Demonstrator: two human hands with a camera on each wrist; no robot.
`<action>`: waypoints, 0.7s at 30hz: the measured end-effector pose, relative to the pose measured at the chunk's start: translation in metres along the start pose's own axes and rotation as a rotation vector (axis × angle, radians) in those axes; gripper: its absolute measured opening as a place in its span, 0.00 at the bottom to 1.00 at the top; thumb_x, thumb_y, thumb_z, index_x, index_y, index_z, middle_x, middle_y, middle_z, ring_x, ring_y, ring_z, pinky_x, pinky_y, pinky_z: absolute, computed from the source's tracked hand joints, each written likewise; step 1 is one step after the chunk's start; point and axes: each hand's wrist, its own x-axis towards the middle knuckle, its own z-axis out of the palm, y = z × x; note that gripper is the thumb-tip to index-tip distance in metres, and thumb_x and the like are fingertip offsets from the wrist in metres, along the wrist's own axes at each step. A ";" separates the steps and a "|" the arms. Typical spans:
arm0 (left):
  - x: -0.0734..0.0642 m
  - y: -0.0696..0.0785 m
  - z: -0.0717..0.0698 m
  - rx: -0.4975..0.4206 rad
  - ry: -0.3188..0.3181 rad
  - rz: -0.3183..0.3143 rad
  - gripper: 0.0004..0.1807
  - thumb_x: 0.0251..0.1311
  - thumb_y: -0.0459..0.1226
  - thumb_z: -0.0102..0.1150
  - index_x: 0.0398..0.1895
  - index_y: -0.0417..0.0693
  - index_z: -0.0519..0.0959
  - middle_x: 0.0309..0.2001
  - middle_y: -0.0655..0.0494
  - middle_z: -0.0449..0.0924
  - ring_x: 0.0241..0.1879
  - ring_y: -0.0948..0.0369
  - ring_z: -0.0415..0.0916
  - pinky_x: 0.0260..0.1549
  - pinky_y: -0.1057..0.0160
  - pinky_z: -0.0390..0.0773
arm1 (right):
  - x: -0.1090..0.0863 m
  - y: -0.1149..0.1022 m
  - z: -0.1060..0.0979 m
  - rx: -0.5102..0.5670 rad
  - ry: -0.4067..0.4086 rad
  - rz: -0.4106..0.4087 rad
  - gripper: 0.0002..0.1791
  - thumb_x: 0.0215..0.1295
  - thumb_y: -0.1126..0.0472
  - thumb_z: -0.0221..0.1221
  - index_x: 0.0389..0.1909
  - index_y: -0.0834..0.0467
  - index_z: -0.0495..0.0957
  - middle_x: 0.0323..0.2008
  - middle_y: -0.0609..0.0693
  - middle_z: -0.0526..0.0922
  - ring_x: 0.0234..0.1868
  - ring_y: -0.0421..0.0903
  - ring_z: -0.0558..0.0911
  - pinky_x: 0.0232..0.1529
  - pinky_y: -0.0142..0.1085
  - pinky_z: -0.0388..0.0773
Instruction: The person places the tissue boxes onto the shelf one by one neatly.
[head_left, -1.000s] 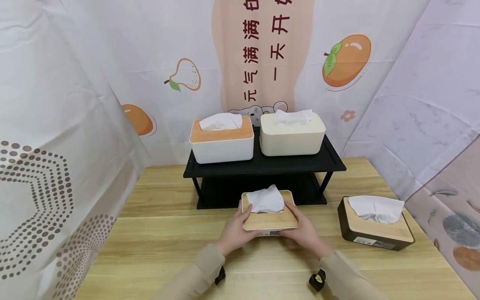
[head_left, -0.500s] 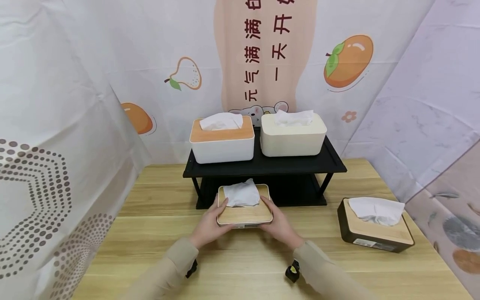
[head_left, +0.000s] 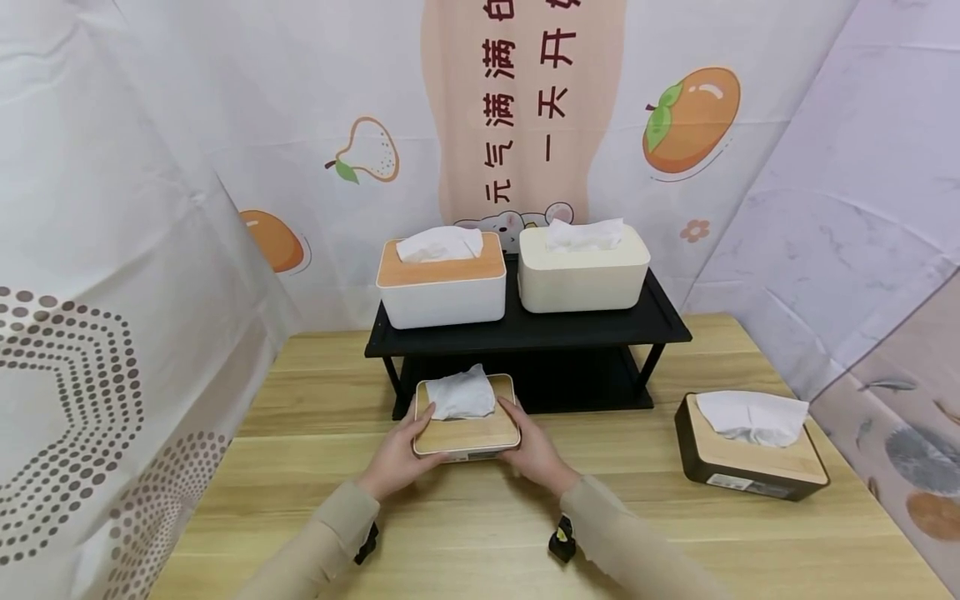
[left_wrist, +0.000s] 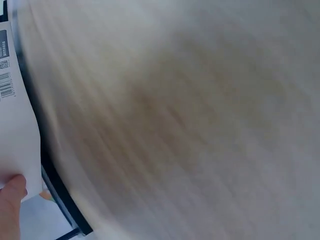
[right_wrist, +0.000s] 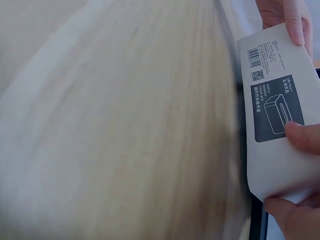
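Observation:
Both hands hold a small white tissue box [head_left: 468,432] with a bamboo lid and a tissue standing out of its slot. My left hand [head_left: 397,454] grips its left end, and my right hand [head_left: 534,450] grips the right end. In the head view the box overlaps the front left edge of the lower black shelf [head_left: 570,392]. A printed label [right_wrist: 277,107] with a barcode shows on the box's side in the right wrist view, with the right thumb [right_wrist: 302,136] on it. The left wrist view catches one left fingertip [left_wrist: 16,187] against the white wall.
On the upper black shelf [head_left: 517,329] stand a white tissue box [head_left: 442,302] with an orange-brown lid and a cream tissue box [head_left: 585,287]. A dark tissue box [head_left: 757,462] with a wooden lid sits on the table [head_left: 315,417] at the right. Printed cloth hangs behind.
Both hands have carried the white tissue box leftward along the front of the shelf, from its middle to its left part. The other boxes have stayed put.

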 end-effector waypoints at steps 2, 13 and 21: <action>0.000 -0.002 0.000 0.006 -0.003 -0.003 0.48 0.47 0.52 0.71 0.70 0.46 0.61 0.72 0.33 0.45 0.66 0.38 0.58 0.59 0.45 0.68 | 0.001 0.002 0.002 -0.009 -0.004 0.002 0.49 0.40 0.77 0.70 0.68 0.59 0.62 0.68 0.63 0.63 0.66 0.61 0.66 0.59 0.50 0.70; 0.005 -0.004 0.000 0.004 -0.028 -0.055 0.46 0.50 0.51 0.69 0.71 0.48 0.60 0.72 0.31 0.44 0.67 0.37 0.56 0.59 0.43 0.67 | 0.010 0.003 0.003 -0.016 -0.032 0.010 0.48 0.39 0.78 0.69 0.67 0.62 0.63 0.68 0.67 0.60 0.69 0.65 0.58 0.62 0.54 0.65; 0.012 -0.003 0.001 -0.070 0.015 -0.098 0.41 0.54 0.45 0.68 0.69 0.42 0.62 0.72 0.32 0.47 0.69 0.37 0.52 0.61 0.40 0.64 | 0.013 -0.005 -0.003 -0.046 -0.008 0.000 0.38 0.49 0.73 0.68 0.64 0.64 0.66 0.56 0.64 0.75 0.44 0.52 0.80 0.43 0.37 0.78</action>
